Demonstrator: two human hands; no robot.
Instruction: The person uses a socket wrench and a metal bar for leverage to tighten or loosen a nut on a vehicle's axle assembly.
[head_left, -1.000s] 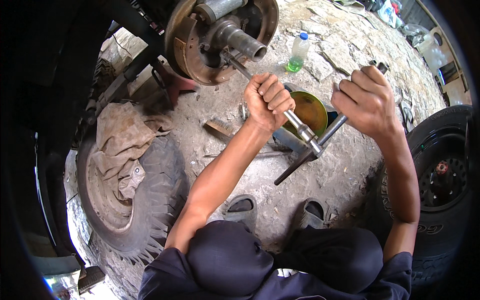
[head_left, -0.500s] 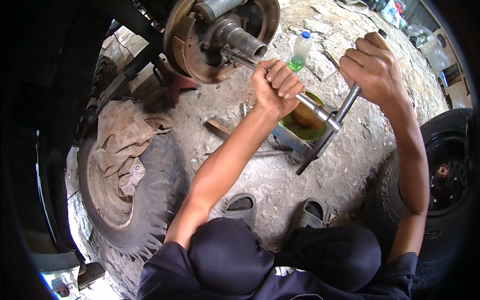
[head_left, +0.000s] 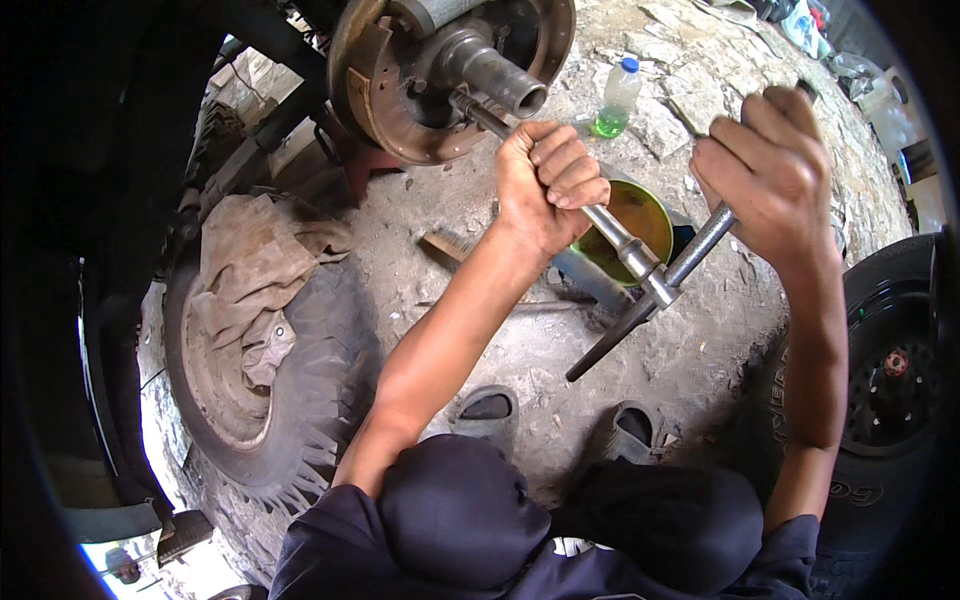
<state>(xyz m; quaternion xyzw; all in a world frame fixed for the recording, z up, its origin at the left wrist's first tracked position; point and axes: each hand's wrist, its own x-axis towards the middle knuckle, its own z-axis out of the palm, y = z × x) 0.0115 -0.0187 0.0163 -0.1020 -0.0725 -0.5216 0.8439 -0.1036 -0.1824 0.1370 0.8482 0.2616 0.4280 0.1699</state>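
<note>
My left hand [head_left: 553, 180] is wrapped round the steel shaft of a socket wrench extension [head_left: 618, 236], partway along it. The shaft's far end meets a bolt position on the rusty brake assembly [head_left: 362, 110], just below the protruding hollow axle spindle [head_left: 500, 78]. At the near end, a sliding T-bar handle [head_left: 702, 243] crosses through the drive head. My right hand [head_left: 768, 170] is closed round the bar's upper right part, and the bar's other end points down to the left. Exactly how the socket seats is too small to tell.
Below the shaft stands a yellow-green bowl [head_left: 655, 215] with brownish liquid. Behind it is a bottle [head_left: 615, 100] of green liquid. A wooden wire brush [head_left: 445, 247] lies on the ground. A cloth-draped tyre [head_left: 325, 350] is at left, another wheel [head_left: 885, 300] at right.
The T-bar has turned: my right hand moved right and slightly down, and the bar's lower end swung down to the left. My left hand keeps its grip on the shaft.
</note>
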